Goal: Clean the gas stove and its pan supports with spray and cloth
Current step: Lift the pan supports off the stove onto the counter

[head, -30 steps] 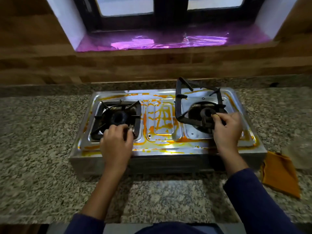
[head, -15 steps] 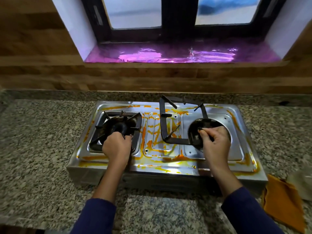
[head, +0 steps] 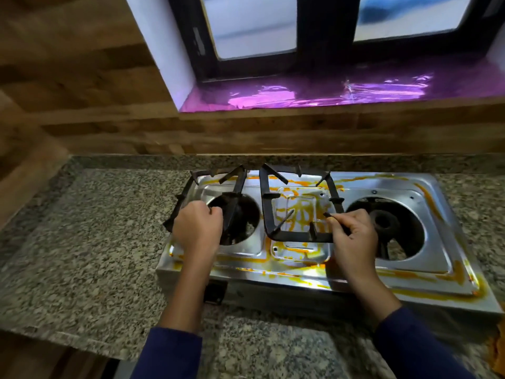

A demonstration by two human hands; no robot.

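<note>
With the left hand (head: 198, 228) clamped on the left pan support (head: 231, 209), tilted at nine o'clock of the stove (head: 410, 280), and the right hand (head: 352, 236) pinching the right pan support (head: 264, 203) over the centre panel (head: 297, 248). Risks scraping steel or dropping a frame on the bench (head: 82, 242) through a slippery grip. Cannot see into the shadowed left burner well (head: 246, 214); at four o'clock, only a cut-off orange scrap (head: 498, 348), perhaps the cloth.

The orange cloth (head: 498, 351) is cut off by the right edge
</note>
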